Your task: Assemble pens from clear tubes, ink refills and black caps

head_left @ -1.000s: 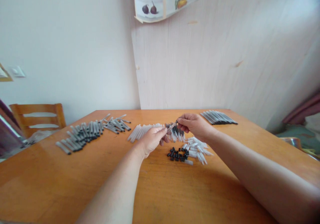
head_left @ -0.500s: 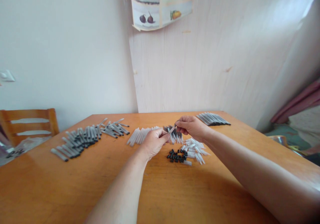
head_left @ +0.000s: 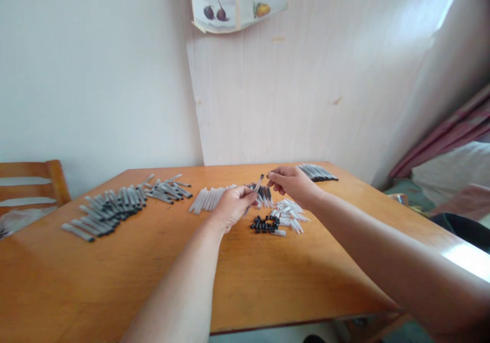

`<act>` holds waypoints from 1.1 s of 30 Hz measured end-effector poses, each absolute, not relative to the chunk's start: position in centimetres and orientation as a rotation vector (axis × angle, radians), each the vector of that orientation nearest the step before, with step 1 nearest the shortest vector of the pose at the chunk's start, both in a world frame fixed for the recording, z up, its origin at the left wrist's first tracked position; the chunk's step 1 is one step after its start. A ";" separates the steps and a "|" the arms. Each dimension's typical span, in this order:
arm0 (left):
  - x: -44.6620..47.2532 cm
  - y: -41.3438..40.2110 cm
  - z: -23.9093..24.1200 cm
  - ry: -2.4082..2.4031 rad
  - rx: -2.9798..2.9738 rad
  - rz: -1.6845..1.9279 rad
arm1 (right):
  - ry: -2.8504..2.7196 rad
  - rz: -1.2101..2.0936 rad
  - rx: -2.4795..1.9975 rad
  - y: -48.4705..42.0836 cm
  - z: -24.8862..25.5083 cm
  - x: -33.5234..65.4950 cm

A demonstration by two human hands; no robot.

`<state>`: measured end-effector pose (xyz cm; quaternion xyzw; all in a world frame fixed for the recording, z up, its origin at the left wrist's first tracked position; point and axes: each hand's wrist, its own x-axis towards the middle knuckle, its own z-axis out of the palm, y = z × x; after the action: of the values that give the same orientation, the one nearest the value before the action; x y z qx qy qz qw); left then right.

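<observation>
My left hand is closed on a pale pen barrel, its dark end pointing up and away. Just right of that dark end, my right hand is pinched together, apart from the barrel; whatever its fingertips hold is too small to make out. Behind the hands lie a row of white barrels and a row of thin dark pen refills, partly covered by my left hand. Nearer to me are small black plugs in a cluster, beside a heap of white caps.
On the left of the wooden table lies a large pile of grey pens with black ends, with a smaller pile behind it. More pens line up at the back right. A wooden chair stands at the left.
My right hand has drawn slightly away from the barrel, so its dark end now shows. The barrel stands steeper in my left hand. The view has shifted slightly right and down.
</observation>
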<state>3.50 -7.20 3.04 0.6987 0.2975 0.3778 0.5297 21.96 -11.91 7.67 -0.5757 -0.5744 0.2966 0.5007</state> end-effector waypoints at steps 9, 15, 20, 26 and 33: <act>3.8 -7.5 3.3 0.734 1.498 0.976 | -1.844 0.362 -1.750 -17.2 3.4 23.1; 3.8 -7.4 3.2 0.718 1.425 0.970 | -2.012 0.255 -1.765 -19.5 2.6 22.3; 3.8 -7.3 3.1 0.699 1.397 0.966 | -2.010 0.226 -1.833 -19.9 2.1 22.0; 3.8 -7.4 3.2 0.689 1.355 0.965 | -2.027 0.203 -1.899 -19.8 1.5 22.2; 3.8 -7.2 3.1 0.660 1.304 0.968 | -1.903 0.250 -1.855 -19.9 2.0 22.2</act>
<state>3.83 -7.21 3.09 0.5716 0.2894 0.4245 0.6398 22.16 -19.89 2.04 -0.6757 -0.6931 0.0911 0.2341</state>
